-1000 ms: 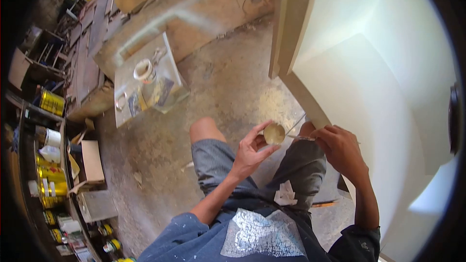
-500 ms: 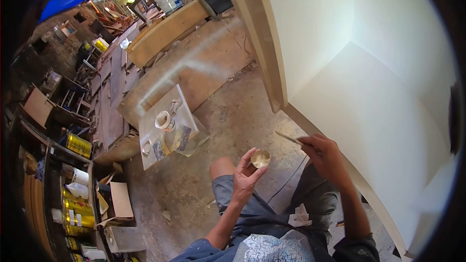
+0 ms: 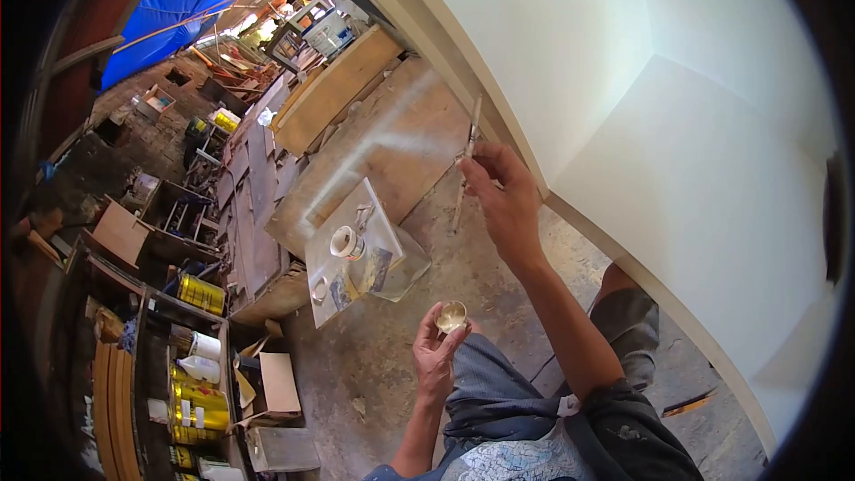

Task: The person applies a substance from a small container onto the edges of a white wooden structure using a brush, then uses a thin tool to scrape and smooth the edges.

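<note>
My left hand [image 3: 435, 359] holds a small round cup [image 3: 451, 316] with pale contents, low in front of my legs. Raised near the frame edge, my right hand [image 3: 500, 187] grips a thin brush [image 3: 469, 156] between thumb and fingers. The brush is upright, its upper end close to the wooden edge [image 3: 499, 116] of a large white-lined cabinet or panel structure [image 3: 677, 151]. Whether its tip touches that edge I cannot tell.
A small board-topped stand [image 3: 378, 214] holds a white tub [image 3: 346, 242]. Shelves at the lower left carry yellow cans [image 3: 200, 294] and bottles. Wood planks [image 3: 258, 169] and a blue tarp [image 3: 169, 13] lie beyond. An open cardboard box [image 3: 279, 383] sits beside the shelves.
My right hand has moved up and to the left, turning the brush upright near the wooden edge. My left hand and cup are slightly lower and further left. The view has shifted.
</note>
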`<state>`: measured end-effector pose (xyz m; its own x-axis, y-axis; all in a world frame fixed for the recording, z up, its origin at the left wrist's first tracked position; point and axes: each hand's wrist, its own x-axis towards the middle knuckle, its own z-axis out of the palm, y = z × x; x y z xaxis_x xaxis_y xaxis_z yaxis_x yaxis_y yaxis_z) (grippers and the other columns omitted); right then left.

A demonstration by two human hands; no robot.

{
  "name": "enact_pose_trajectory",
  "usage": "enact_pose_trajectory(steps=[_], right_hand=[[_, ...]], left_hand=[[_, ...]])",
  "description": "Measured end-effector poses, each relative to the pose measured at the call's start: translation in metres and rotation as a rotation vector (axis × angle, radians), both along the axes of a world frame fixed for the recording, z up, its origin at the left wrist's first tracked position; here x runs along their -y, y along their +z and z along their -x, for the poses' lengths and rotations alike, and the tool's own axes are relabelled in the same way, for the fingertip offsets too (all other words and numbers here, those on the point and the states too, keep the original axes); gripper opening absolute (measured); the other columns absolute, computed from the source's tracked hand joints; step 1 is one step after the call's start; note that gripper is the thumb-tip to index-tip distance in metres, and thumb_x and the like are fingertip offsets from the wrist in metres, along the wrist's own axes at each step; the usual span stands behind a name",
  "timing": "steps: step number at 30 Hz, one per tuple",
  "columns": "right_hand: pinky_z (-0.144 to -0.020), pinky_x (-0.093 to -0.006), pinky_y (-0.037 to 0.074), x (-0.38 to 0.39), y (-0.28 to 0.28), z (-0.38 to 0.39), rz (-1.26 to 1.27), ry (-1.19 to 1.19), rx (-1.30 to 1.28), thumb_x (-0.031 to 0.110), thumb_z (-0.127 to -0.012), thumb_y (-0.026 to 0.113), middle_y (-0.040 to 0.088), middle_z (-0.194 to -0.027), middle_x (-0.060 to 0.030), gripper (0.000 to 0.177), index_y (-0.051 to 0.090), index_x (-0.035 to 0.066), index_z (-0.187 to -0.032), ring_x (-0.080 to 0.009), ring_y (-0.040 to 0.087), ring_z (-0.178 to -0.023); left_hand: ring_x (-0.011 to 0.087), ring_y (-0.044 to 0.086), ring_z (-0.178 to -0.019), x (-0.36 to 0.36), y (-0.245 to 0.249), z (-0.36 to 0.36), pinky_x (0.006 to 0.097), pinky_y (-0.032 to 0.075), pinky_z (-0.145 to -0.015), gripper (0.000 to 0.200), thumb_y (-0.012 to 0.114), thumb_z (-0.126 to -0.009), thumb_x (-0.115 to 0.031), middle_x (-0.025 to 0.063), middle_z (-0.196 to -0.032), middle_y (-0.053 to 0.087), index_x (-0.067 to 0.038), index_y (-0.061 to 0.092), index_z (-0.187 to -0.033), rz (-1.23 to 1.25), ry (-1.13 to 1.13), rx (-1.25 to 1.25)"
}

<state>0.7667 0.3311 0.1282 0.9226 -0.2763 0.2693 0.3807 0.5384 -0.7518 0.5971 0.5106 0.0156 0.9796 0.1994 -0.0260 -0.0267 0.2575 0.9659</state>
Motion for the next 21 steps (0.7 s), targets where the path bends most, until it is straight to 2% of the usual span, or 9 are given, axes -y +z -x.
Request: enact_pose_trajectory(steps=[21], right_hand=[[-0.07,-0.0286,0.059,-0.024,0.012,-0.032,-0.148,-0.046,0.038,0.01,-0.096,0.067,0.07,-0.098,-0.0104,0.018,0.064,-0.003,-0.108,-0.0132,0.066,-0.087]], left_hand=[[0.0246,0.065,-0.113,-0.015,-0.001,0.013,0.041,0.058,-0.098,0.052,0.066,-0.092,0.006,0.015,-0.129,0.061,0.002,0.047,-0.141,-0.001,0.046,-0.021]])
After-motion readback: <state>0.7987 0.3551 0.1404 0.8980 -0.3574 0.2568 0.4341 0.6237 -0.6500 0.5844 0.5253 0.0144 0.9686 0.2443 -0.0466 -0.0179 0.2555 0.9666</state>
